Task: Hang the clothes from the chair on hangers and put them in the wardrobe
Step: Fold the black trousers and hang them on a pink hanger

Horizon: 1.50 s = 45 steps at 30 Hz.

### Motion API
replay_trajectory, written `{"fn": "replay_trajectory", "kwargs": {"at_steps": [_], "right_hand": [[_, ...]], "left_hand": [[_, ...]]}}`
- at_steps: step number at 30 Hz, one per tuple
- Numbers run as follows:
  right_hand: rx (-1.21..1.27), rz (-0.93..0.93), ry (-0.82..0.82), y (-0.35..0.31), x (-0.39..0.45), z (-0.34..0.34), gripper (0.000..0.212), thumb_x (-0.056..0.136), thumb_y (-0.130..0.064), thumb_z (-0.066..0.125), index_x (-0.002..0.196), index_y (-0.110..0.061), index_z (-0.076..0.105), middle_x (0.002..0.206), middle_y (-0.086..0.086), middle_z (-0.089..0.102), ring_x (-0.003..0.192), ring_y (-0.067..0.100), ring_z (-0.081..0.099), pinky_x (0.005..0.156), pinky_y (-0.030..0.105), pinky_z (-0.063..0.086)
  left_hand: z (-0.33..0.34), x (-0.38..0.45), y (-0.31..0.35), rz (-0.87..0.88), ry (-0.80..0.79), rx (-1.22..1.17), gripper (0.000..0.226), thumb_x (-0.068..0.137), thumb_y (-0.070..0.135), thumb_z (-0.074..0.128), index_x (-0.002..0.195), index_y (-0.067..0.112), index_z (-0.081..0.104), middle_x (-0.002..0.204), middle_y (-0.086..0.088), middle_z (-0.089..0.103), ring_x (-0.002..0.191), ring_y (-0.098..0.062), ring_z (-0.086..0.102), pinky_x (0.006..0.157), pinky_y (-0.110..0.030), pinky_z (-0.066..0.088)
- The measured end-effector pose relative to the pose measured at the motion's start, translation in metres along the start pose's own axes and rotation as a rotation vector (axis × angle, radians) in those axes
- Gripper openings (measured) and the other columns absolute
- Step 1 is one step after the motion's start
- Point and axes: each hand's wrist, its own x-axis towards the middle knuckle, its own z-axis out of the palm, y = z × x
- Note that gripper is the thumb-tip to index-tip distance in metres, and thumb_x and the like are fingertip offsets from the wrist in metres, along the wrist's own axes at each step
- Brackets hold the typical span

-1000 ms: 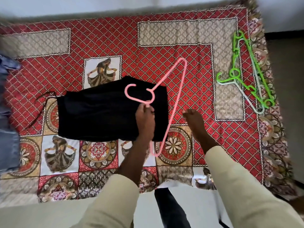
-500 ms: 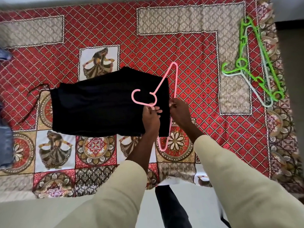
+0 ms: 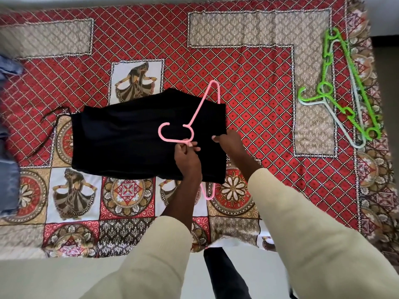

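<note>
A folded black garment (image 3: 129,137) lies flat on the patterned red bedspread (image 3: 248,83). A pink hanger (image 3: 199,111) lies across its right end, the hook pointing left over the cloth and one corner sticking out below the lower hem. My left hand (image 3: 186,157) pinches the hanger at the base of its hook. My right hand (image 3: 230,141) grips the right edge of the black garment, fingers curled over the cloth. Part of the hanger's bar is hidden under the fabric.
A green hanger (image 3: 345,83) and a pale grey hanger (image 3: 343,126) lie together near the bedspread's right edge. Blue denim clothing (image 3: 8,165) sits at the far left. A thin black cord (image 3: 49,126) trails left from the garment.
The pink hanger has slid left, so its bar now lies under the black garment's right end. My right hand came from the bedspread onto the garment's right edge and took hold of it.
</note>
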Motion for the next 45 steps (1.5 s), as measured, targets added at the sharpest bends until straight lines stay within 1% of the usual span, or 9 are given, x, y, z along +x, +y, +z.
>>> {"fn": "replay_trajectory", "kwargs": {"at_steps": [8, 14, 19, 22, 25, 31, 36, 41, 45], "right_hand": [[0.039, -0.154, 0.093, -0.008, -0.018, 0.013, 0.029, 0.093, -0.014, 0.056, 0.120, -0.022, 0.059, 0.105, -0.004, 0.066, 0.093, 0.013, 0.065, 0.077, 0.035, 0.057], [0.109, -0.171, 0.123, -0.018, -0.030, 0.017, 0.036, 0.093, -0.014, 0.054, 0.126, -0.027, 0.059, 0.115, -0.006, 0.064, 0.104, 0.015, 0.062, 0.087, 0.037, 0.055], [0.159, -0.164, 0.116, -0.025, -0.038, 0.017, 0.037, 0.097, -0.011, 0.052, 0.132, -0.022, 0.056, 0.117, -0.005, 0.062, 0.106, 0.015, 0.061, 0.077, 0.024, 0.050], [0.224, -0.162, 0.086, -0.033, -0.045, 0.016, 0.036, 0.097, -0.010, 0.054, 0.131, -0.022, 0.058, 0.119, -0.004, 0.065, 0.107, 0.015, 0.063, 0.084, 0.030, 0.054], [0.290, -0.167, 0.053, -0.038, -0.050, 0.013, 0.035, 0.093, -0.010, 0.058, 0.126, -0.022, 0.062, 0.116, -0.002, 0.070, 0.105, 0.017, 0.068, 0.090, 0.040, 0.056], [0.386, -0.144, 0.018, -0.057, -0.081, 0.015, 0.035, 0.093, -0.006, 0.060, 0.124, -0.021, 0.063, 0.112, -0.002, 0.073, 0.102, 0.020, 0.070, 0.086, 0.040, 0.058], [0.388, -0.272, -0.059, -0.110, -0.108, 0.064, 0.032, 0.094, -0.003, 0.057, 0.120, -0.020, 0.064, 0.116, 0.003, 0.071, 0.104, 0.022, 0.069, 0.088, 0.039, 0.056], [0.337, -0.220, 0.009, -0.127, -0.102, 0.070, 0.034, 0.095, -0.004, 0.056, 0.123, -0.022, 0.062, 0.116, 0.001, 0.070, 0.106, 0.022, 0.067, 0.088, 0.038, 0.056], [0.419, -0.076, 0.084, -0.104, -0.092, 0.070, 0.035, 0.093, -0.003, 0.055, 0.120, -0.023, 0.064, 0.115, 0.004, 0.070, 0.104, 0.025, 0.067, 0.083, 0.038, 0.057]], "left_hand": [[-0.016, 0.008, 0.035, -0.039, 0.089, -0.071, 0.011, 0.093, 0.013, 0.063, 0.099, 0.009, 0.055, 0.069, -0.003, 0.058, 0.049, -0.009, 0.047, 0.044, -0.020, 0.038], [-0.041, 0.028, 0.060, -0.016, 0.206, -0.071, 0.015, 0.096, 0.019, 0.058, 0.082, 0.014, 0.062, 0.060, 0.002, 0.049, 0.047, -0.009, 0.040, 0.044, -0.025, 0.034], [-0.070, 0.044, 0.076, 0.044, 0.251, -0.013, 0.016, 0.094, 0.017, 0.058, 0.079, 0.020, 0.066, 0.062, 0.002, 0.054, 0.053, -0.012, 0.045, 0.051, -0.028, 0.037], [-0.085, 0.057, 0.084, 0.045, 0.296, 0.001, 0.013, 0.093, 0.023, 0.059, 0.085, 0.016, 0.066, 0.066, 0.001, 0.058, 0.059, -0.014, 0.050, 0.057, -0.031, 0.041], [-0.097, 0.072, 0.088, -0.016, 0.328, -0.061, 0.022, 0.094, 0.023, 0.059, 0.072, 0.017, 0.060, 0.059, 0.002, 0.055, 0.050, -0.012, 0.046, 0.053, -0.027, 0.038], [-0.121, 0.092, 0.125, -0.221, 0.232, -0.067, 0.027, 0.091, 0.009, 0.060, 0.065, 0.011, 0.054, 0.054, 0.000, 0.046, 0.032, -0.007, 0.035, 0.037, -0.017, 0.024], [-0.118, 0.088, 0.146, 0.051, 0.082, 0.178, 0.029, 0.087, 0.032, 0.059, 0.079, 0.004, 0.065, 0.069, -0.014, 0.064, 0.059, -0.033, 0.059, 0.057, -0.037, 0.048], [-0.151, 0.118, 0.183, -0.172, 0.041, -0.045, 0.030, 0.095, 0.007, 0.056, 0.066, 0.012, 0.051, 0.043, 0.005, 0.042, 0.030, -0.005, 0.034, 0.034, -0.014, 0.021], [-0.155, 0.136, 0.187, -0.178, -0.017, -0.010, 0.029, 0.097, 0.009, 0.053, 0.068, 0.013, 0.051, 0.051, 0.000, 0.046, 0.031, -0.006, 0.038, 0.033, -0.016, 0.025]]}}
